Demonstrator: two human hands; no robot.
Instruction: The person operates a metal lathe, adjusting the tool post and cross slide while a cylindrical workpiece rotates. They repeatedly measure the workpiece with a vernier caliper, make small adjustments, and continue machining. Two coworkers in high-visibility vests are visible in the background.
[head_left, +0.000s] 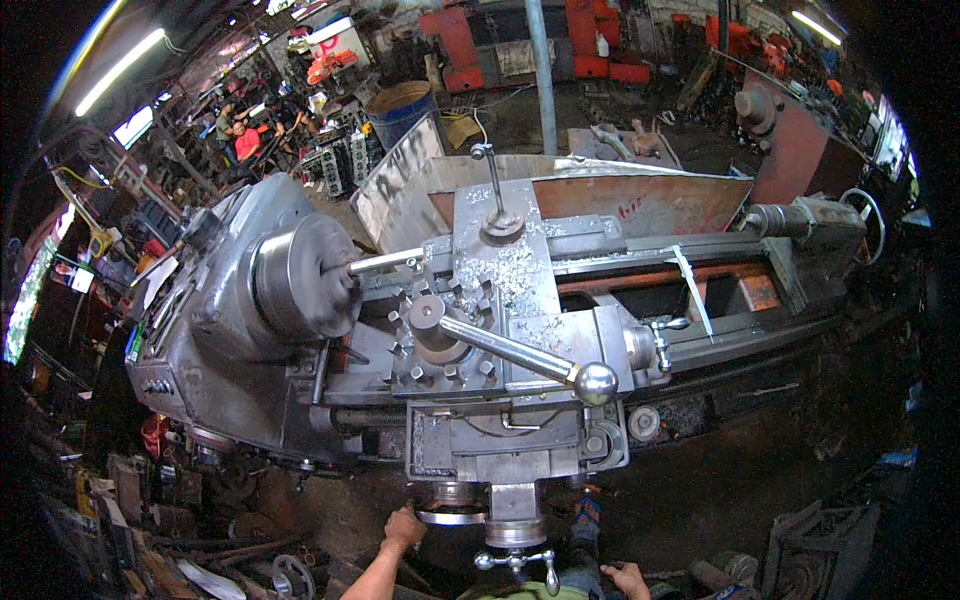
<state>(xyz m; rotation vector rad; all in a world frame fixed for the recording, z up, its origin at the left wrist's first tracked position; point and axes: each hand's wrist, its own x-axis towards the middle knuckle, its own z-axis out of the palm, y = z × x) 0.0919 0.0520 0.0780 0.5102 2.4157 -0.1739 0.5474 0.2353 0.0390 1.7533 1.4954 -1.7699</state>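
At the lower centre, my left hand (403, 525) is closed on the rim of a lathe carriage handwheel (452, 518). My right hand (627, 578) hangs near the bottom edge with fingers loosely apart and nothing visible in it, right of the cross-slide crank handle (518, 560). Above them stands the square tool post (440, 345), topped by a clamping lever (510, 350) with a ball end. A metal rod (388, 261) sticks out from the lathe chuck (305, 280), whose face looks smeared as if spinning. The rod's end is beside a cutting tool (415, 266) on the tool post.
Metal chips (515, 270) litter the carriage. A thin silver measuring tool (692, 290) lies across the bed, left of the tailstock (800, 222). Behind are a splash sheet (640, 195), a blue post (541, 75) and a drum (402, 112). Other people (247, 140) are at the far left.
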